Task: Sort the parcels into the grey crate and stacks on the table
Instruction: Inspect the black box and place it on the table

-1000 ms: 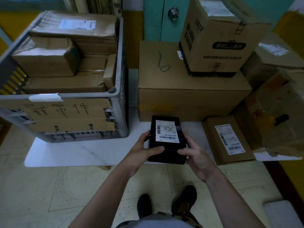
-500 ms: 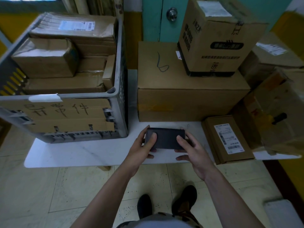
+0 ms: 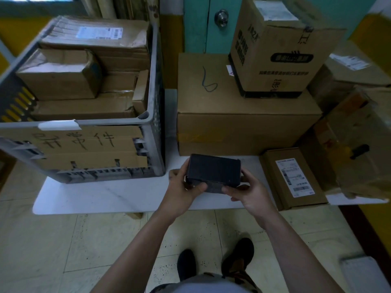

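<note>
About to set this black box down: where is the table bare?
Bare white table lies before the grey crate, left of the left hand. A narrow lane runs between crate and large carton. The right end is crowded: flat labelled parcel, cartons.

1. Left of the large carton (image 3: pixel 232 127): crate (image 3: pixel 156 77), filled with parcels (image 3: pixel 61 81).
2. Atop the carton, right side: upright box (image 3: pixel 275 49).
3. Before its right end: flat parcel (image 3: pixel 292 180), on the table (image 3: pixel 105 195).
4. Before its middle: small parcel (image 3: pixel 213 172) between left hand (image 3: pixel 182 187) and right hand (image 3: pixel 251 193).
</note>
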Demonstrator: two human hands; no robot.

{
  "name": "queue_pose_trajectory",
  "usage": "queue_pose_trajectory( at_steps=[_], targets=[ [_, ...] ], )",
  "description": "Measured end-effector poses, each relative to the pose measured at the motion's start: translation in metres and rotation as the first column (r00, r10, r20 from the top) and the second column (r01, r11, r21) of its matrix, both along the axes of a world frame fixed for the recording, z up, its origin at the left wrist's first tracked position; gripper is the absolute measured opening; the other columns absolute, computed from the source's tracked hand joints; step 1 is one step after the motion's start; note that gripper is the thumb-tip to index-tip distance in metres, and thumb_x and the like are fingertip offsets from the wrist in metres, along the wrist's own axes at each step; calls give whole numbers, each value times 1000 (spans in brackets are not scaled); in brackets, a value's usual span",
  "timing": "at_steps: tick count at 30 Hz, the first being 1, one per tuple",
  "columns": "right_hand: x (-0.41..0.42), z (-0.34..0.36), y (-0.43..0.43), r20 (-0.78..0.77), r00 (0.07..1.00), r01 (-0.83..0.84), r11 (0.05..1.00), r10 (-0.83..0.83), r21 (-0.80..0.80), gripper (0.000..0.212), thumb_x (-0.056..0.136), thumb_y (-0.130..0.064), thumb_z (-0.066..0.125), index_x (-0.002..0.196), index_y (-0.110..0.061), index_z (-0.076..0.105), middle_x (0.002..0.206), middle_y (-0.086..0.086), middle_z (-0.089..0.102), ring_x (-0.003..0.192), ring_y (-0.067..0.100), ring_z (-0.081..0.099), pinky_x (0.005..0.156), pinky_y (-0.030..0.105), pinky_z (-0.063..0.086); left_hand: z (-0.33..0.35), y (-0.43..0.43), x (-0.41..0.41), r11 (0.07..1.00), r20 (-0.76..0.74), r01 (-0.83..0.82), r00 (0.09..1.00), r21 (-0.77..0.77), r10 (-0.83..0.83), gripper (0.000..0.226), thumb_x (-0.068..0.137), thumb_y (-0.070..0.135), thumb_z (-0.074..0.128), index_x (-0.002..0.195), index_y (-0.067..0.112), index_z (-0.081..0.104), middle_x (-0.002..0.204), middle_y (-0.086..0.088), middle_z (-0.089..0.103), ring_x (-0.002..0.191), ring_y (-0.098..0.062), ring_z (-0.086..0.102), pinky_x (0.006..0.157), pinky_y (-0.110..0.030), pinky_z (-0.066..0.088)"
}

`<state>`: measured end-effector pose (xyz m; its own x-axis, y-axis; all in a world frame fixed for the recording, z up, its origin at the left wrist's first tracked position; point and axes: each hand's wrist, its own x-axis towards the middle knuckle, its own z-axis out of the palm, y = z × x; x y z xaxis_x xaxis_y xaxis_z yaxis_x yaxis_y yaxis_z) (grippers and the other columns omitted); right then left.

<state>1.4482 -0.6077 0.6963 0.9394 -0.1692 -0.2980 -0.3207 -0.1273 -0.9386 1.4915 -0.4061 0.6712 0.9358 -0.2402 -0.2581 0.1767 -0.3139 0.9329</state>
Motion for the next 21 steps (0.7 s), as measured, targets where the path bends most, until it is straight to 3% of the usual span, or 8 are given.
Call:
queue_pose_trajectory(
  at_steps=[2,5,8,10,14,16,19,21],
  targets=[
    [2,-4,2,21,1000,23,999,-22,-38,71,74,-25,83,138,-30,53,109,-4,65,80,16,67,62,24,55,4,-2,2,998,35,-5,999,56,3,70,92,31,70,151,39,33,121,10,35,101,-12,51,75,0,40],
    [2,-9,0,23,999,41,997,-39,-69,75,68,-48,77,136,-24,56,125,-1,61,84,15,69,61,23,53,6,-1,6,992,38,-4,999,123,0,67,84,54,67,146,38,43,130,5,38,107,-8,52,72,-1,39],
    [4,-7,0,14,999,42,999,-42,15,63,71,-47,73,127,-21,62,119,0,67,84,15,72,58,30,56,0,2,5,991,66,3,998,135,-12,80,70,77,69,139,42,49,126,6,50,122,-17,49,93,-21,44],
    [5,-4,1,2,999,40,999,-40,35,58,72,-48,71,122,-21,63,114,1,70,84,15,72,59,33,57,0,0,2,998,49,11,999,60,-14,79,73,69,75,141,43,46,120,13,63,122,-12,55,101,-36,50],
    [6,-1,3,-20,998,53,997,-52,58,56,74,-53,66,121,-21,65,106,-1,74,84,17,72,61,34,57,5,-5,-2,994,8,40,999,-101,-40,75,85,25,79,145,40,37,128,18,63,120,-1,60,100,-31,52],
    [6,1,5,-12,998,64,995,-64,72,53,75,-52,66,118,-22,67,101,-3,75,79,12,72,59,31,56,5,-6,0,990,7,44,999,-132,-44,75,86,20,78,147,35,37,131,15,63,121,-3,60,100,-33,53],
    [8,5,6,-20,998,63,994,-61,84,50,76,-53,64,116,-22,67,94,-4,74,72,7,69,56,25,52,6,-5,2,989,-9,27,1000,-147,-29,67,90,18,74,145,33,39,127,15,64,115,2,61,90,-19,54],
    [10,5,5,-42,999,32,998,-30,62,57,75,-54,71,125,-27,63,100,-7,73,82,7,68,61,24,49,10,-6,1,989,-18,2,1000,-150,-5,62,93,24,69,145,35,38,126,19,63,112,6,60,88,-16,53]
  ],
)
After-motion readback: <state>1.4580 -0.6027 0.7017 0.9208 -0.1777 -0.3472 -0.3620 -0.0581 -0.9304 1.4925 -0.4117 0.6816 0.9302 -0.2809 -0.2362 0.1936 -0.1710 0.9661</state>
